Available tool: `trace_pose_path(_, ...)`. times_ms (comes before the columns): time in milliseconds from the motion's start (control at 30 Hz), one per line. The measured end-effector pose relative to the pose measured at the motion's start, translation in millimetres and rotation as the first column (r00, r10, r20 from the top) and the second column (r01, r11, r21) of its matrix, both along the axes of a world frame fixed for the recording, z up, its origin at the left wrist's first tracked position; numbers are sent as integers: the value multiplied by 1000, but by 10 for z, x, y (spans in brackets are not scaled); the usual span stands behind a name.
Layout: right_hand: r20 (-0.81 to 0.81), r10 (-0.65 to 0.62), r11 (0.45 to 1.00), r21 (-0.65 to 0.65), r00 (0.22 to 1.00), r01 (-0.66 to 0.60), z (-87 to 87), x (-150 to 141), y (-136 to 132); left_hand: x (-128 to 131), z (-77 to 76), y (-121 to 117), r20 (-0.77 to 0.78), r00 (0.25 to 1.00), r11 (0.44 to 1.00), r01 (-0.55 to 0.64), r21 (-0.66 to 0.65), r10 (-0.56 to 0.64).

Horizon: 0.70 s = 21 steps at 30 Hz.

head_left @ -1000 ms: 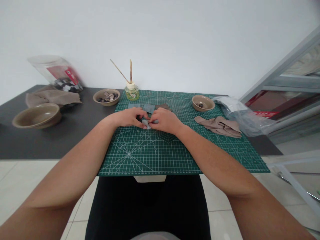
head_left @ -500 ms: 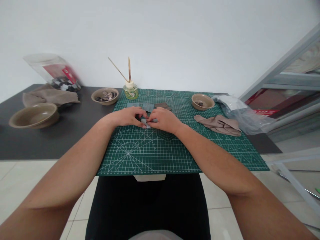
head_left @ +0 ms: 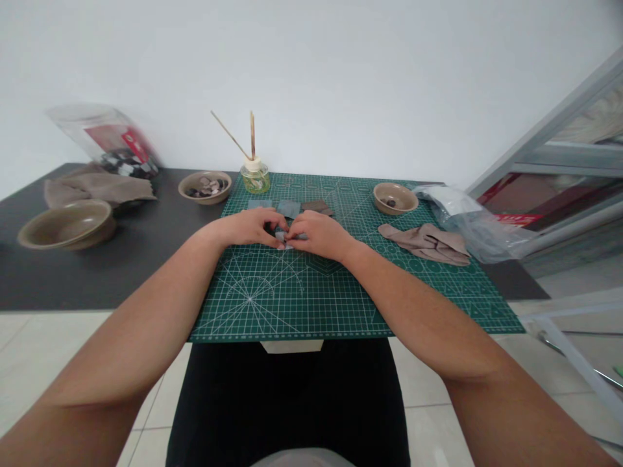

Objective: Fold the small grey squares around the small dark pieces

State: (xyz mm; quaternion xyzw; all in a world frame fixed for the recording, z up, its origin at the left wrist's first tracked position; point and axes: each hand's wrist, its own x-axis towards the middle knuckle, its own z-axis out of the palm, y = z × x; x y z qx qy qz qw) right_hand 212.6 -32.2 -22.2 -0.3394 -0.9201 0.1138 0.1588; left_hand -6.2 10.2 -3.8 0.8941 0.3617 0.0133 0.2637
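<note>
On the green cutting mat (head_left: 272,292), my two hands meet over a small light-grey square piece (head_left: 281,237), possibly cloth. My left hand (head_left: 250,227) arches, its thumb and index fingertips pressing the piece's left side. From the right, my right hand (head_left: 321,235) closes its fingertips on the same piece and hides part of it. Just behind the hands lie two blue-grey squares, one on the left (head_left: 259,203) and one in the middle (head_left: 289,208), with a brown square (head_left: 317,207) to their right.
A bowl of small dark and pale pieces (head_left: 205,187) and a reed diffuser (head_left: 255,176) stand behind left. Farther left are a larger bowl (head_left: 68,226), brown cloth (head_left: 97,187) and a clear tub (head_left: 121,139). Rightward are a small bowl (head_left: 395,200), folded cloth (head_left: 426,244) and plastic bag (head_left: 481,224).
Both hands stay in the same place, with only a very slight shift of the fingers at the small grey piece. Nothing else has visibly moved.
</note>
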Motion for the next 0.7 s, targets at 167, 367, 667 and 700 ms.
trace_pose_path(167,30,-110,994,12,993,110,-3,5,1,-4,6,-6,-7,1000,1000,-3,-4,3)
trace_pose_path(367,22,-135,991,10,991,135,-4,25,-1,-11,-8,9,-5,1000,1000,-2,-2,2)
trace_pose_path(667,6,-37,999,26,999,37,-17,-24,-14,1,4,-1,-14,1000,1000,-9,7,9)
trace_pose_path(700,-1,-27,1000,13,1000,27,-10,-20,-17,2,5,-2,-15,1000,1000,-11,7,11)
